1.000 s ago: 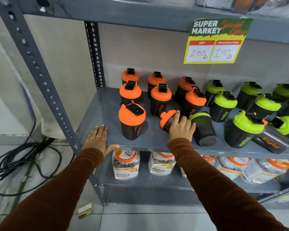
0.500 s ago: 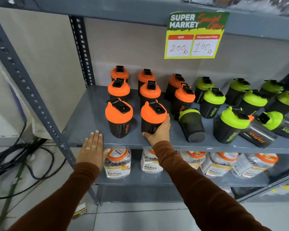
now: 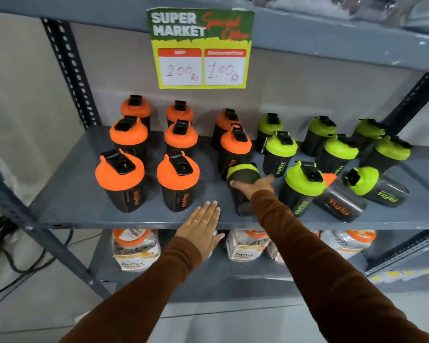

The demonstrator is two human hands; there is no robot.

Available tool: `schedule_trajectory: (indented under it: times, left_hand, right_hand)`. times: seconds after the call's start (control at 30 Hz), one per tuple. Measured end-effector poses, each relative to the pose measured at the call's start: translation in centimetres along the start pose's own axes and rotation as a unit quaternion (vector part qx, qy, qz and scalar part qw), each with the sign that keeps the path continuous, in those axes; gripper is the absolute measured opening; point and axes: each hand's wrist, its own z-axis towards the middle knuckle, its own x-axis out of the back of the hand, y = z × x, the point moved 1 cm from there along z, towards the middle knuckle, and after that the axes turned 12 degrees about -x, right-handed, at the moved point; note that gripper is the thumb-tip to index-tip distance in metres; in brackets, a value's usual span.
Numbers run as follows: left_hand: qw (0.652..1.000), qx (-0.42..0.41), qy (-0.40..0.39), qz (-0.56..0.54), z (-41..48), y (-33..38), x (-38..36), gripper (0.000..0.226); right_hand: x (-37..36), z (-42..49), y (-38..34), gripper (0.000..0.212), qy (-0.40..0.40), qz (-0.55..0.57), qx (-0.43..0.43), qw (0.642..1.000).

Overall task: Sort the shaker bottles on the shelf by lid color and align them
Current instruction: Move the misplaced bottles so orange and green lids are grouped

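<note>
Two "fitfizz" bottles (image 3: pixel 379 188) toppled | right hand (image 3: pixel 254 185) grasps green-lidded bottle (image 3: pixel 243 179) | left hand (image 3: pixel 203 225) flat, open

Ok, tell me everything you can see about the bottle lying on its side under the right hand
The bottle is dark, plastic-looking, with a lime-green lid pointing toward the back of the shelf and its base toward the front edge. It lies tipped over at the front, between the orange-lidded and green-lidded groups. The right hand rests on its upper side, fingers spread over the body; whether it grips is unclear. Any label is hidden.
</note>
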Motion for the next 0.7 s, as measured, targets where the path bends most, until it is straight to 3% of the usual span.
schedule_trajectory:
  times: [0.1, 0.17, 0.3, 0.47, 0.6, 0.7]
  left_hand:
    - [0.998, 0.044, 0.001, -0.037, 1.7, 0.9, -0.4, 0.060]
    - [0.997, 0.059, -0.043, -0.021, 2.1, 0.9, -0.7, 0.063]
    - [0.995, 0.087, -0.036, -0.021, 3.4, 1.8, 0.3, 0.082]
    - [0.997, 0.024, -0.062, -0.047, 8.3, 4.8, 0.9, 0.080]
    - [0.999, 0.032, -0.030, -0.020, 9.6, 6.3, 0.3, 0.112]
    - [0.999, 0.042, -0.028, -0.012, 9.5, 6.3, 0.1, 0.099]
  right_hand:
    - [0.7, -0.2, 0.2, 0.110, -0.030, -0.006, 0.022, 0.999]
    - [1.5, -1.2, 0.3, 0.103, -0.012, 0.008, 0.071, 0.997]
    - [3.8, -3.7, 0.7, 0.095, -0.011, 0.168, 0.147, 0.975]
    - [9.2, -4.3, 0.9, 0.089, -0.005, 0.309, 0.187, 0.932]
    - [14.7, -2.3, 1.3, 0.091, 0.018, 0.363, 0.203, 0.909]
    - [17.7, 0.2, 2.6, 0.099, 0.076, 0.349, 0.200, 0.912]
